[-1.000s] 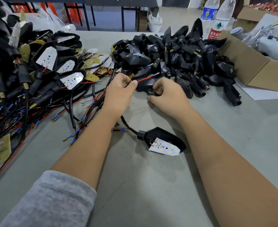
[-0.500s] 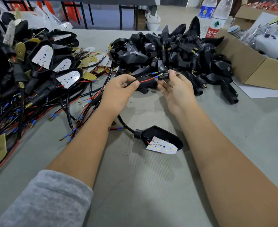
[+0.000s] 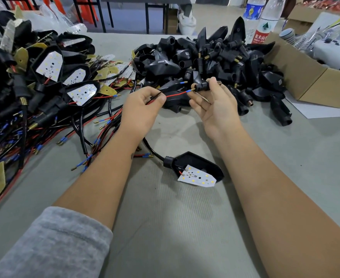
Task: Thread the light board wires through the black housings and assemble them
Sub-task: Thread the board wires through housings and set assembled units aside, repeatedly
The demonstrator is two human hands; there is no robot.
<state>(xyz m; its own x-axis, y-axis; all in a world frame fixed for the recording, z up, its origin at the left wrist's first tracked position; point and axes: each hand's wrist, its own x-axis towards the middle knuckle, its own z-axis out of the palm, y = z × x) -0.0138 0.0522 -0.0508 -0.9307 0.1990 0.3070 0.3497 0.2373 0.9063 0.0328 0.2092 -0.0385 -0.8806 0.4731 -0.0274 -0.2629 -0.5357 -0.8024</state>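
Observation:
My left hand [image 3: 143,106] pinches a red and a black wire [image 3: 176,94]; their blue-tipped ends point right. My right hand [image 3: 215,105] holds a small black stem piece [image 3: 204,85] with a threaded brass end between thumb and fingertips, right at the red wire's tip. A black housing [image 3: 177,100] lies on the table just behind and between both hands. Nearer to me lies an assembled black housing [image 3: 197,163] with a white light board [image 3: 197,177] tilted out of it and a black cable trailing left.
A heap of empty black housings [image 3: 215,57] fills the far centre. Wired light boards and finished units [image 3: 44,87] pile up on the left. A cardboard box [image 3: 309,77] and two water bottles [image 3: 263,21] stand at the far right. The grey table [image 3: 185,227] stretches toward me.
Both hands have lifted off the housing on the table. The right hand picked up the small stem piece and brought it to the red wire's tip; the left hand keeps the wires pinched.

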